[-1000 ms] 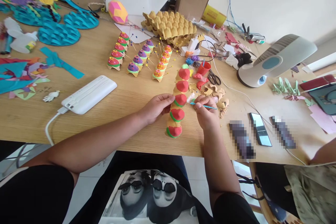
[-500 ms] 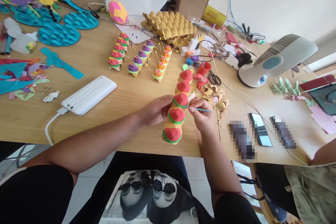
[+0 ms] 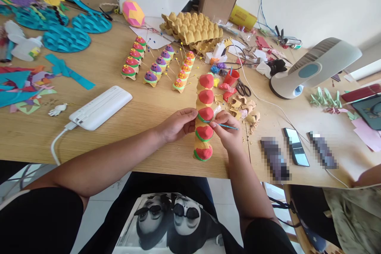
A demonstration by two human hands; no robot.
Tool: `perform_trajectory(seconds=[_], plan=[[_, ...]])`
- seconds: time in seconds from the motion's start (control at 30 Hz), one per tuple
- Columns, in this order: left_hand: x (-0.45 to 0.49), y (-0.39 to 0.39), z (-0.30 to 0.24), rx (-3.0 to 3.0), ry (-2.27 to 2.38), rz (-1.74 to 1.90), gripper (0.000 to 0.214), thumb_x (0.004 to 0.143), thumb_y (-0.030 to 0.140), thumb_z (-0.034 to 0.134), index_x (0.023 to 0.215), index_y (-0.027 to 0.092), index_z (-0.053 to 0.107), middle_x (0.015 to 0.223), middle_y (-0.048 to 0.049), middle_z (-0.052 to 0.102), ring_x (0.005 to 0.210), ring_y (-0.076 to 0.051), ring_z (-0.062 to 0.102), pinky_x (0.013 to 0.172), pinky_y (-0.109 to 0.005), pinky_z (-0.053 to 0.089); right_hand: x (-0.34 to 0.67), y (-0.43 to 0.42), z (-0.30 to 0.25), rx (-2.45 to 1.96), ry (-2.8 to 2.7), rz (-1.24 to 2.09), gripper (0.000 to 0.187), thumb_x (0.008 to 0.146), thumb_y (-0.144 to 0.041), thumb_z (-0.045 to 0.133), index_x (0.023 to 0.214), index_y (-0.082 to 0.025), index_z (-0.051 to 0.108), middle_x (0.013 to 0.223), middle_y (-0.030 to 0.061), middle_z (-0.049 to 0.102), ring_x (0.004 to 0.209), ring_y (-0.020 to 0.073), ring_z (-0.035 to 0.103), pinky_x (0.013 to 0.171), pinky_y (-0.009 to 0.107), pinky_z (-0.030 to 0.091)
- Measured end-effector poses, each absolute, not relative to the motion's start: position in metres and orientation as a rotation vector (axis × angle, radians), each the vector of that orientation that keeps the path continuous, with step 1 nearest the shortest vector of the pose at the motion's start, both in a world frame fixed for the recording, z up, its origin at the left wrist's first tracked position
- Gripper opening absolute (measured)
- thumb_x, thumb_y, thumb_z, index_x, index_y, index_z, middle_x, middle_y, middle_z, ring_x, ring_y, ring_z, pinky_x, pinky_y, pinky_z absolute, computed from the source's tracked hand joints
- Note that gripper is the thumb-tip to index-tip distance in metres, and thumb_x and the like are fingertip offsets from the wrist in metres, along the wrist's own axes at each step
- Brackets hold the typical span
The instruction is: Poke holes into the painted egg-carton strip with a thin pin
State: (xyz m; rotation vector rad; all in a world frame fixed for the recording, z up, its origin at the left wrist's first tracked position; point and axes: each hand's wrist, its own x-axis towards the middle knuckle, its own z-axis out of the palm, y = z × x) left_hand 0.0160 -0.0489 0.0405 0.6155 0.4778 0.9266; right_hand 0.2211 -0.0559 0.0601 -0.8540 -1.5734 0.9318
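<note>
Between my hands is an egg carton strip point(image 3: 205, 97) with several bumps topped in red; the nearer bumps carry green bands round their lower edges. My left hand point(image 3: 181, 124) grips its left side near the middle, thumb on top. In my right hand point(image 3: 228, 127) a thin blue stick-like tool point(image 3: 228, 126) is pinched, its tip against the green band of the middle bump. Beyond stand finished-looking strips with faces: a red one point(image 3: 134, 57), a purple one point(image 3: 160, 66) and an orange one point(image 3: 183, 71), with ball-headed pins around the purple and orange ones.
A white power bank point(image 3: 101, 107) with a cable lies left. Right are scissors point(image 3: 243, 87), a red cup point(image 3: 232, 77), carton scraps point(image 3: 245, 107), a phone point(image 3: 297, 147) and a small fan point(image 3: 312, 67). Egg trays point(image 3: 193, 27) sit at the back. Another person's arm point(image 3: 369, 174) shows right.
The strip's near end has swung right and its far end left, so it points more straight away from me. The tool tip stays by the middle bump's green band.
</note>
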Motion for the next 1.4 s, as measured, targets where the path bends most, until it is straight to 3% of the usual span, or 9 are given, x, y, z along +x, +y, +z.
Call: perform_trajectory(seconds=[0.1, 0.27, 0.57, 0.67, 0.83, 0.97, 1.07, 1.23, 1.4], plan=[[0.015, -0.048, 0.041, 0.650, 0.466, 0.925, 0.037, 0.084, 0.048, 0.083, 0.097, 0.015, 0.076, 0.093, -0.0086, 0.079, 0.084, -0.019, 0.074, 0.076, -0.028, 0.058, 0.220, -0.056, 0.060, -0.868, -1.571, 0.925, 0.022, 0.087, -0.037, 0.082, 0.074, -0.025, 0.069, 0.075, -0.0009, 0.062, 0.072, 0.0156, 0.057, 0.071, 0.035, 0.047], [0.016, -0.049, 0.042, 0.689, 0.542, 0.951, 0.031, 0.073, 0.031, 0.094, 0.096, 0.016, 0.078, 0.094, -0.0045, 0.079, 0.082, -0.016, 0.074, 0.078, -0.029, 0.058, 0.220, -0.055, 0.059, -0.867, -1.550, 0.975, 0.024, 0.086, -0.038, 0.083, 0.074, -0.025, 0.067, 0.077, -0.0006, 0.062, 0.072, 0.0156, 0.057, 0.071, 0.034, 0.046], [0.019, -0.051, 0.043, 0.703, 0.663, 0.973, 0.034, 0.067, 0.033, 0.097, 0.090, 0.016, 0.080, 0.089, -0.0045, 0.079, 0.078, -0.016, 0.072, 0.075, -0.030, 0.059, 0.221, -0.053, 0.058, -0.784, -1.244, 1.121, 0.034, 0.082, -0.049, 0.083, 0.076, -0.025, 0.061, 0.070, -0.0026, 0.055, 0.069, 0.0151, 0.050, 0.068, 0.032, 0.042], [0.017, -0.049, 0.045, 0.645, 0.628, 0.979, 0.034, 0.065, 0.032, 0.098, 0.090, 0.017, 0.080, 0.086, -0.0032, 0.078, 0.074, -0.015, 0.071, 0.071, -0.028, 0.058, 0.221, -0.049, 0.060, -0.790, -1.112, 1.167, 0.030, 0.085, -0.048, 0.080, 0.081, -0.026, 0.060, 0.065, -0.0049, 0.050, 0.062, 0.0136, 0.046, 0.065, 0.030, 0.039], [0.013, -0.048, 0.047, 0.651, 0.507, 0.938, 0.032, 0.074, 0.037, 0.093, 0.099, 0.020, 0.081, 0.088, -0.0027, 0.077, 0.076, -0.015, 0.071, 0.072, -0.027, 0.057, 0.221, -0.047, 0.062, -0.831, -1.092, 1.188, 0.026, 0.093, -0.053, 0.067, 0.091, -0.027, 0.064, 0.059, -0.0046, 0.052, 0.059, 0.0153, 0.046, 0.063, 0.031, 0.039], [0.011, -0.047, 0.049, 0.655, 0.483, 0.943, 0.031, 0.079, 0.043, 0.089, 0.099, 0.021, 0.081, 0.087, -0.0025, 0.077, 0.077, -0.016, 0.071, 0.073, -0.027, 0.057, 0.221, -0.047, 0.058, -0.882, -1.165, 1.157, 0.036, 0.095, -0.057, 0.065, 0.081, -0.024, 0.068, 0.063, -0.0009, 0.058, 0.063, 0.0155, 0.051, 0.063, 0.031, 0.040], [0.012, -0.047, 0.047, 0.659, 0.499, 0.964, 0.027, 0.081, 0.043, 0.087, 0.097, 0.023, 0.081, 0.089, -0.0021, 0.078, 0.076, -0.015, 0.071, 0.072, -0.026, 0.056, 0.222, -0.048, 0.052, -0.971, -1.266, 1.192, 0.040, 0.091, -0.060, 0.070, 0.076, -0.022, 0.071, 0.066, 0.0002, 0.063, 0.066, 0.0152, 0.055, 0.065, 0.031, 0.045], [0.013, -0.047, 0.044, 0.686, 0.509, 0.937, 0.027, 0.082, 0.044, 0.086, 0.100, 0.024, 0.081, 0.099, -0.0051, 0.080, 0.089, -0.020, 0.075, 0.081, -0.032, 0.059, 0.218, -0.050, 0.046, -0.962, -1.262, 1.389, 0.039, 0.073, -0.059, 0.088, 0.090, -0.026, 0.076, 0.078, -0.0016, 0.070, 0.071, 0.0141, 0.061, 0.072, 0.031, 0.053], [0.014, -0.048, 0.042, 0.681, 0.525, 0.922, 0.032, 0.076, 0.042, 0.091, 0.099, 0.022, 0.081, 0.096, -0.0048, 0.080, 0.084, -0.018, 0.074, 0.077, -0.030, 0.059, 0.212, -0.052, 0.046, -0.981, -1.149, 1.470, 0.041, 0.064, -0.054, 0.095, 0.085, -0.025, 0.074, 0.079, -0.0028, 0.071, 0.069, 0.0128, 0.062, 0.071, 0.030, 0.054]])
